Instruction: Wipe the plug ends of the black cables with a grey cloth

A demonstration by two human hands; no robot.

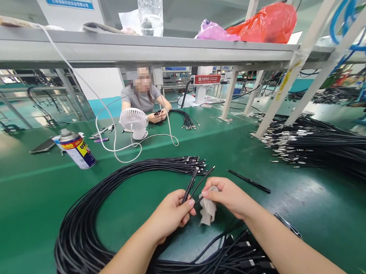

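My left hand (172,214) grips two or three black cable ends (190,184) that point up and to the right. My right hand (228,194) pinches a small beige cloth (208,212) against one of those cables, just right of the left hand. A large coiled bundle of black cables (83,225) curves around both forearms on the green table (35,204), its connector ends (193,161) fanned out just beyond my hands. A single black cable piece (249,181) lies loose to the right.
A spray can (76,149) stands at the left, a phone (42,145) behind it. A small white fan (134,122) with its white cord sits mid-table. Another person sits across the table handling cables. A big heap of black cables (326,144) fills the right side. Overhead is a shelf with bags and a bottle.
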